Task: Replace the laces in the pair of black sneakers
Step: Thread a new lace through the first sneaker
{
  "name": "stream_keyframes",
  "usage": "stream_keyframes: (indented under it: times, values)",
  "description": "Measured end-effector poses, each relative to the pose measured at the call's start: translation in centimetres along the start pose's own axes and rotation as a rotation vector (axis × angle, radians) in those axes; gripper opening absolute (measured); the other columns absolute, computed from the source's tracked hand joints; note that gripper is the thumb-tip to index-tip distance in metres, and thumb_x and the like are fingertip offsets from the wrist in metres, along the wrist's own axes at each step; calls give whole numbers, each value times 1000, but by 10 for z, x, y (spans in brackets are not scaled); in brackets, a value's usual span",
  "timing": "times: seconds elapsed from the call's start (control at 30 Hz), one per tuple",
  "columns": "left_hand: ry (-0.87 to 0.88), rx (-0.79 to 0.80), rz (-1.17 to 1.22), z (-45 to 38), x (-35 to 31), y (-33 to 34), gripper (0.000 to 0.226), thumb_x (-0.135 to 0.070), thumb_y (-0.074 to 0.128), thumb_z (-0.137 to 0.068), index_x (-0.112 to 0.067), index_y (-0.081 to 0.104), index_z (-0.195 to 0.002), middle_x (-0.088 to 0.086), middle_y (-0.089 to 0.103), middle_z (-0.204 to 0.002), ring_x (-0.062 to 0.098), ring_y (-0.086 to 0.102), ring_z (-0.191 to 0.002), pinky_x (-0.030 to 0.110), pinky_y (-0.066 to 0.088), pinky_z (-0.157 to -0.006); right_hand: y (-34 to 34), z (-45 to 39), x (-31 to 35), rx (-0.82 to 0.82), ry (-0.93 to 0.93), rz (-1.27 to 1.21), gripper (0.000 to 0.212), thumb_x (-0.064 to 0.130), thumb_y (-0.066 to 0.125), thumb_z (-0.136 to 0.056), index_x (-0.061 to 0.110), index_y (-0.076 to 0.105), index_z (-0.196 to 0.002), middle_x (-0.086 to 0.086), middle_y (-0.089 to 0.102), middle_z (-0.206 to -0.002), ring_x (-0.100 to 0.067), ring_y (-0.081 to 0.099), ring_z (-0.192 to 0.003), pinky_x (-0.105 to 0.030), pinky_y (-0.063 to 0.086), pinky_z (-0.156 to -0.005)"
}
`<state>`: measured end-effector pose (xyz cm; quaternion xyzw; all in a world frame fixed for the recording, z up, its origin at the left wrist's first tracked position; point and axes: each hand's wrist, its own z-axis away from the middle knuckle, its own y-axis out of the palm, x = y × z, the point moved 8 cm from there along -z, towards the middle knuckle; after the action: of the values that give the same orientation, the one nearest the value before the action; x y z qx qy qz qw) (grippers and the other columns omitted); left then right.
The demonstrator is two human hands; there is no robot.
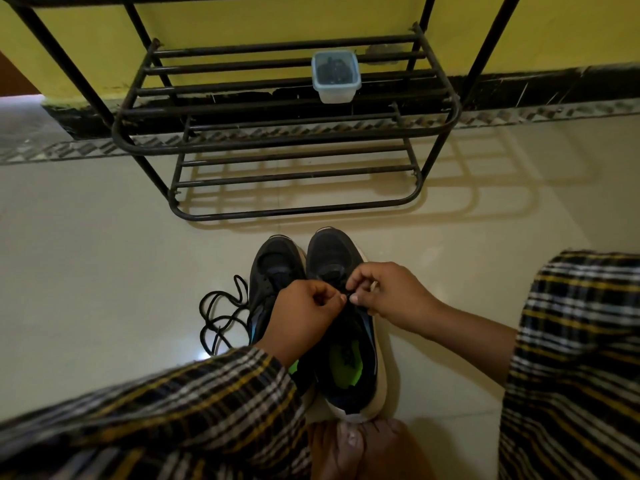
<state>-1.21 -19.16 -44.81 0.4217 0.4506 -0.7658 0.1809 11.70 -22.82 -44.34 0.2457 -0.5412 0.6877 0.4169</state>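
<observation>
Sneakers first: the black pair sits side by side on the pale glossy floor (104,254), toes pointing at a black metal shoe rack (287,140) with round tube bars against the yellow wall. That rack is the biggest thing in view, and a small translucent plastic tub (335,77) rests on its upper shelf with something dark coiled inside, possibly more laces, too dim to call.

Down to the shoes. The right sneaker (349,344) shows a matte knit upper, a thick off-white sole and a bright green insole. The left sneaker (275,268) is half hidden under the plaid-sleeved forearm, and I can't tell whether it carries a lace at all.

A loose black lace (221,313), a thin round cord, lies in loops on the floor just left of the left sneaker; by my reading that is a lace already pulled out.

Now the hands. The left hand (304,313) and the right hand (388,296) meet over the right sneaker's eyelets, both with fingertips curled and pinching a short black lace end (348,295) between them. Whether it is going in or coming out, I can't say. My judgement: roughly midway at best, with one lace out and this shoe in progress.
</observation>
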Motion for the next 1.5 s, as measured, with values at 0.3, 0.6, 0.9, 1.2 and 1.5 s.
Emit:
stream_keyframes:
  times: [0.3, 0.6, 0.9, 1.2, 1.5]
  values:
    - [109, 52, -188, 11, 1, 11, 31, -28, 65, -86, -26, 63, -117, -8, 62, -102, 10, 55, -100, 29, 45, -93, 0, -5, -3, -56, 22, 212, 14, 6, 60, -86, 16, 60, -76, 3, 58, -71, -13, 56, -69, -24, 43, -65]
    - [288, 38, -495, 30, -1, 24, 67, -31, 63, -84, -25, 32, -143, -4, 25, -147, 18, 32, -131, 35, 31, -108, -4, -10, -26, -31, 182, 196, 19, -4, 36, -90, 9, 48, -83, -14, 59, -86, -25, 52, -74, -24, 33, -54]
    - [257, 73, -550, 28, 6, 28, 67, -38, 55, -89, -29, 22, -146, -11, 17, -152, 13, 29, -134, 33, 22, -113, -70, -5, 17, -536, -88, 267, 17, -2, 38, -92, 10, 43, -82, -11, 50, -91, -29, 50, -81, -44, 42, -74]
    - [268, 75, -558, 27, 8, 28, 65, -39, 54, -89, -30, 24, -145, -12, 23, -150, 12, 29, -135, 32, 22, -110, -62, -7, 28, -417, 61, -782, 20, 12, 31, -102, 14, 40, -84, -6, 50, -84, -9, 44, -35, -20, 32, -36]
    - [247, 62, -544, 26, 9, 28, 62, -39, 52, -89, -29, 25, -144, -11, 28, -148, 12, 31, -134, 31, 23, -109, -8, -1, -11, 197, 294, 491, 35, 27, 54, -94, -5, 66, -99, -23, 66, -102, -31, 62, -90, -29, 40, -68]
